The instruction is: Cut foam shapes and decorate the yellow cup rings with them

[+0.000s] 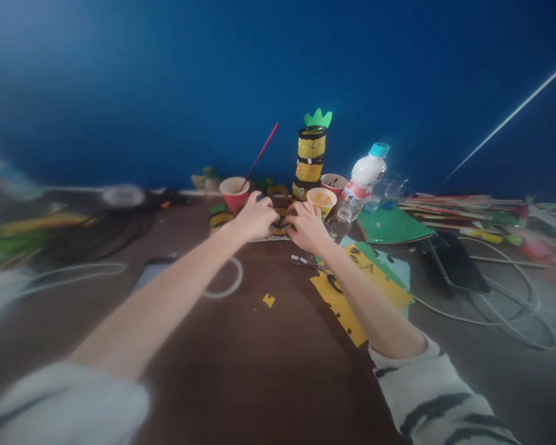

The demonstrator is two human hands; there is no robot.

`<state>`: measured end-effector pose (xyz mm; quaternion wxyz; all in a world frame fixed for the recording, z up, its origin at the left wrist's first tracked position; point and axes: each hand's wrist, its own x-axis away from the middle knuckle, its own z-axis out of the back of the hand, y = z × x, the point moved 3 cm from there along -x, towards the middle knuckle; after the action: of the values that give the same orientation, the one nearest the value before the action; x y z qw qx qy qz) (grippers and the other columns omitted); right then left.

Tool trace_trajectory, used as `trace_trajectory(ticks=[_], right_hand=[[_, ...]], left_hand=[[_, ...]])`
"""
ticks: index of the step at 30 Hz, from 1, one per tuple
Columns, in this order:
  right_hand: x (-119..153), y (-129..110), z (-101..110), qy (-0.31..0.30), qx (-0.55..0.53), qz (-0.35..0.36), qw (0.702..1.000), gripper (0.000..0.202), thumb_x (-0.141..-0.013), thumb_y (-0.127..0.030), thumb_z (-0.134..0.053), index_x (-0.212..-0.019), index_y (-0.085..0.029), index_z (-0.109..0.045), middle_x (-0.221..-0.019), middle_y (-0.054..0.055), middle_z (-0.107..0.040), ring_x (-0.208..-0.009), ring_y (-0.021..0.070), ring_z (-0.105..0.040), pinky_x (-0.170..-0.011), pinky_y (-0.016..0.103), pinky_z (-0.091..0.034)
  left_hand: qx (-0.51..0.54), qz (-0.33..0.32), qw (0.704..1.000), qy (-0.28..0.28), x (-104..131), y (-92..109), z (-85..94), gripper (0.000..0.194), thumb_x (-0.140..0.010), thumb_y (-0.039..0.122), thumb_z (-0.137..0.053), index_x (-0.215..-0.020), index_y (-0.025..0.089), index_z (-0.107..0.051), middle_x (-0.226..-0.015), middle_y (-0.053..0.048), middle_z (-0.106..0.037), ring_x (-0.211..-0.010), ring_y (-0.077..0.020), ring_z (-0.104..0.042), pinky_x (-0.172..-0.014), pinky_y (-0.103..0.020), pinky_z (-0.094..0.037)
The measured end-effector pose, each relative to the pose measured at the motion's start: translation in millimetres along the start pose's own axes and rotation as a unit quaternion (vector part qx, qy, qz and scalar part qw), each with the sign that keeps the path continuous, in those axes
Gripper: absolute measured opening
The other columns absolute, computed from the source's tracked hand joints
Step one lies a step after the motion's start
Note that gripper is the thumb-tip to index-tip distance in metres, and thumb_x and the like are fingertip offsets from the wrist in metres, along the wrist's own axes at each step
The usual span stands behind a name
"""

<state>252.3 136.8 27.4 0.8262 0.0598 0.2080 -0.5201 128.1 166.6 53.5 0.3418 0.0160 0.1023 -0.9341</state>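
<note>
Both hands are reached out to the back of the dark table. My left hand (259,217) has its fingers curled on the left side of a small yellow-and-black round piece (279,230). From the right, my right hand (306,226) closes its fingers on that same piece, and the fingers hide much of it. Just behind stands a tower of yellow paper-wrapped rounds (311,148) with black bands and a green paper crown on top. A red cup (234,196) with a red stick in it is beside my left hand. A yellow paper cup (322,201) touches or nearly touches my right hand.
A white bottle (368,170) with a blue cap stands right of the cups. Yellow paper sheets (347,315) and scissors (334,283) lie under my right forearm. A green sheet (391,225), a phone (461,266), a white cable (532,296) and a yellow scrap (269,300) lie around.
</note>
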Motion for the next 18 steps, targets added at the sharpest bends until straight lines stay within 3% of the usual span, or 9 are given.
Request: trace_trajectory(ticks=[11,18], right_hand=[[-0.6,0.1,1.6,-0.016,0.004,0.003,1.000,0.019,-0.078,-0.022,-0.050,-0.086,-0.021,-0.067,-0.106,0.007,-0.050,-0.102,0.0250,-0.035,-0.085,0.038,-0.026],[0.6,-0.3,3.0,-0.019,0.001,0.006,1.000,0.026,-0.076,-0.014,-0.047,-0.092,-0.022,-0.066,-0.106,0.008,-0.050,-0.102,0.0253,-0.034,-0.086,0.039,-0.025]], left_hand=[[-0.008,0.004,1.000,-0.010,0.6,0.7,1.0,0.021,-0.067,0.019,-0.050,-0.079,0.017,-0.067,-0.078,-0.007,-0.064,-0.095,-0.0218,-0.049,-0.095,-0.050,-0.018],[0.001,0.008,1.000,-0.002,2.1,-1.1,1.8,0.022,-0.066,0.018,-0.051,-0.081,0.018,-0.067,-0.078,-0.006,-0.064,-0.096,-0.0218,-0.048,-0.095,-0.049,-0.017]])
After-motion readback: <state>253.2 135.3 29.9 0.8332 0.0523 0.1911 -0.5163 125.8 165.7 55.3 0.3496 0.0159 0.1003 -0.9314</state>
